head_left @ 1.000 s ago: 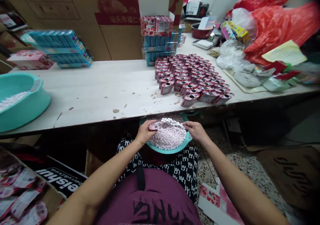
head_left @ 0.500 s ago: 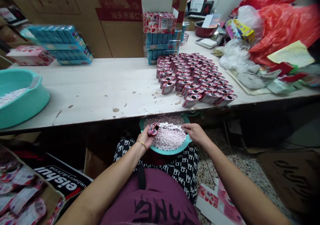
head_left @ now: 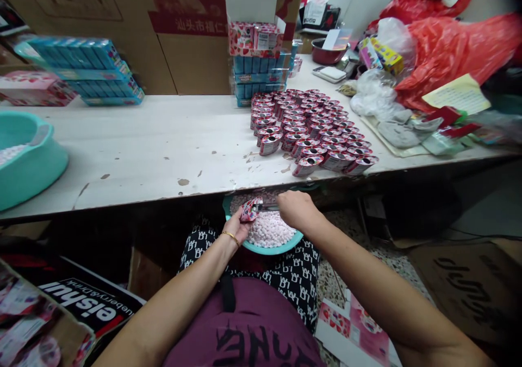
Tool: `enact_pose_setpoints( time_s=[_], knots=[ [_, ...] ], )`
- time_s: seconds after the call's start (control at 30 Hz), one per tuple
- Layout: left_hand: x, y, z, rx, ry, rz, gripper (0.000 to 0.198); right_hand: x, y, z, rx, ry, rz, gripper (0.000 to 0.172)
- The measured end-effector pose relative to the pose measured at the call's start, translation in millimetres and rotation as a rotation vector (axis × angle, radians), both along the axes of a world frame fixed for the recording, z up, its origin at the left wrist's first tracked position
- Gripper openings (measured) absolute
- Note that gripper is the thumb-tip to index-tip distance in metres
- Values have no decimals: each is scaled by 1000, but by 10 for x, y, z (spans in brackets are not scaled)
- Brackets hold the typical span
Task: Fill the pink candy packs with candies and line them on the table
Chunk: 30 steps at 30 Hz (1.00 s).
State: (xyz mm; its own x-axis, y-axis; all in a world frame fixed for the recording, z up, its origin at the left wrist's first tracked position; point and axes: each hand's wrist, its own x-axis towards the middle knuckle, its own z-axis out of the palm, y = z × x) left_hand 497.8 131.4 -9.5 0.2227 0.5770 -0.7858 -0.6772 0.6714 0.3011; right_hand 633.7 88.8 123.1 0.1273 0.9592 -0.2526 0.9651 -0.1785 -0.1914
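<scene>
My left hand is closed around a small pink and red printed packet, its round opening turned toward the right. My right hand is a fist around the end of a narrow grey metal scoop. The scoop's tip is at the packet's opening; whether it reaches inside I cannot tell. Both hands are over a turquoise basin of small whitish-pink candies, which rests on the lap under the table edge.
Rows of similar packets stand upright on the white table. Another turquoise basin is at the left. Blue packs stand at the back. A carton of loose packets is at lower left, and red plastic bags lie right.
My right hand has moved left and up from the basin's right side, bringing the scoop to the packet's opening. My left hand still holds the packet in nearly the same place.
</scene>
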Motion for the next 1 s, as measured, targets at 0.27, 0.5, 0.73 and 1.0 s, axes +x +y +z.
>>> enact_pose_setpoints(
  time_s=[0.27, 0.5, 0.73, 1.0],
  knots=[
    [-268, 17, 48, 267, 147, -34, 5, 596, -445, -627, -102, -273, -48, 28],
    [-221, 74, -181, 205, 97, -47, 5, 236, -328, -1749, 28, 19, -250, 33],
    [-215, 111, -179, 103, -3, -62, 13, 378, -361, -2007, 189, 414, -418, 29],
    [-263, 105, -123, 123, -15, -9, 15, 600, -321, -1596, 240, 527, -332, 28]
  ],
)
